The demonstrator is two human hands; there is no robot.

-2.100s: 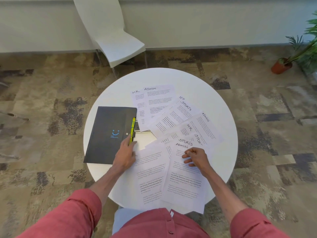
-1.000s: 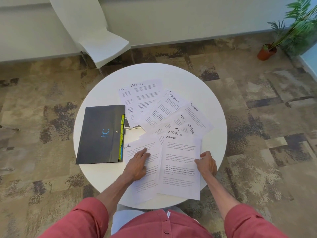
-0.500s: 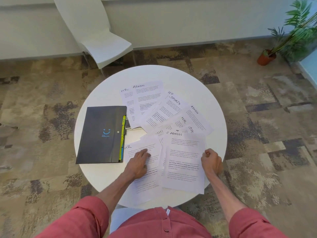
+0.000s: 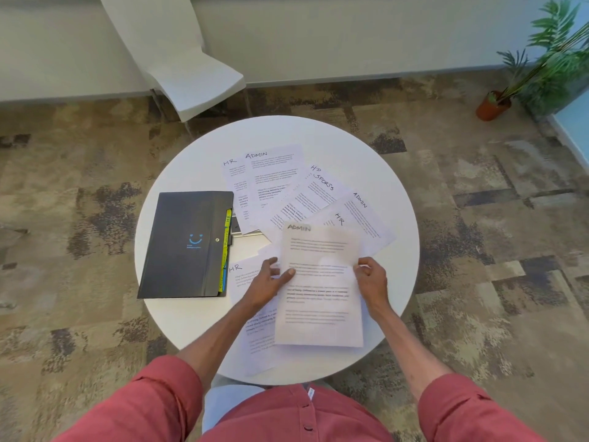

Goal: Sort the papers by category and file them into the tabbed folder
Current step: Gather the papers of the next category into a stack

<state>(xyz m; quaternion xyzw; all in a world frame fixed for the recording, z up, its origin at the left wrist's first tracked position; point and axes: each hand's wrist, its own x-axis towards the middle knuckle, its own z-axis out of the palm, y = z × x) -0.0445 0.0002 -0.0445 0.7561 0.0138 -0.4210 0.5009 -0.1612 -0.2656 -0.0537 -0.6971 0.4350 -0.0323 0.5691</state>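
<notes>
1. A moment ago the ADMIN sheet (image 4: 318, 282) lay flat by the near edge. Now it is lifted and blurry, held up over the other papers. The SPORTS page under it is now hidden.
2. The right hand (image 4: 371, 279) pinches the right edge of this sheet. The left hand (image 4: 271, 279) has come off the HR sheet (image 4: 245, 275) and its thumb presses on the left edge of the lifted sheet, with the fingers behind it.
3. The job looks like it is only starting. The folder (image 4: 188, 244) is closed and lies flat on the left side of the counter (image 4: 395, 173). Its colored tabs (image 4: 226, 250) stick out on its right side, next to the papers.
4. I see no paper going into the folder yet. Pages marked HR, ADMIN and SPORTS are mixed up in a fan at the back (image 4: 306, 193).
5. Most of the sorting and all of the filing look left to do.
6. The near sheets hang a little over the round counter's front edge, so they could slip off.
7. The back and right parts of the counter are bare. That leaves room to make piles.
8. The chair (image 4: 191, 74) and the plant (image 4: 541, 65) are well apart from the hands.
</notes>
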